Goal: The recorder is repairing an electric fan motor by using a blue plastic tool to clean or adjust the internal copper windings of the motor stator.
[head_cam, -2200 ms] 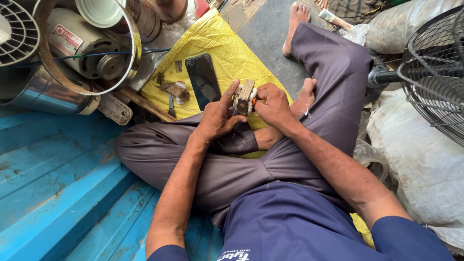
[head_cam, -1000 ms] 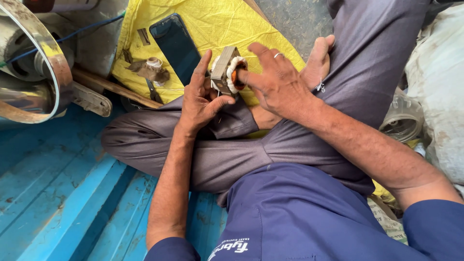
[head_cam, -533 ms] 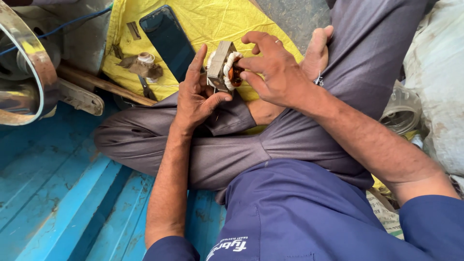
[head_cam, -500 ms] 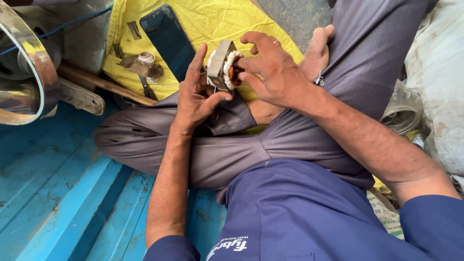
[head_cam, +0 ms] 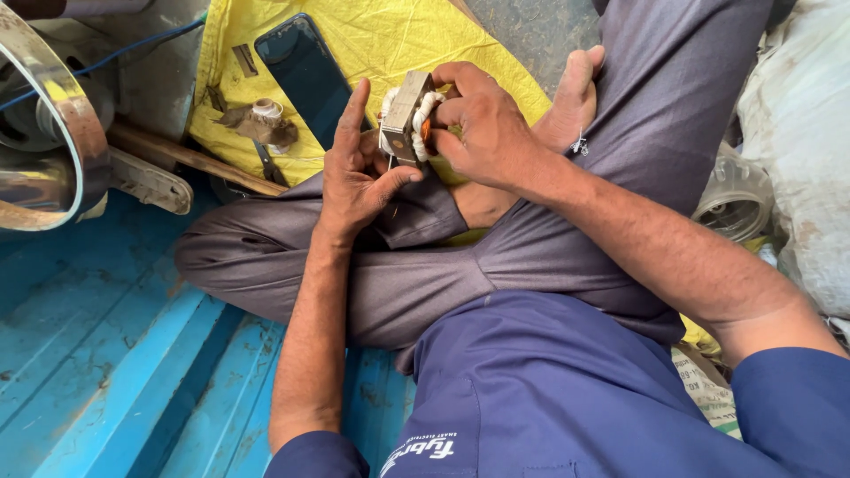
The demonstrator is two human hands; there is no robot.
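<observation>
left hand [head_cam: 354,181] grip closed on motor stator [head_cam: 405,128], thumb under | right hand [head_cam: 482,128] grip wrapped on its white windings | stator above lap, over yellow cloth [head_cam: 390,44] | phone [head_cam: 305,75] just left

Motor stator held between both hands above the crossed legs.

The stator [head_cam: 407,117] is gripped between the left hand [head_cam: 359,173] and the right hand [head_cam: 482,124], over a cloth [head_cam: 372,44] spread on the floor. On the cloth, a phone [head_cam: 305,75] lies left of the stator, with small parts [head_cam: 261,119] further left. A metal ring [head_cam: 62,133] is set at far left.
</observation>
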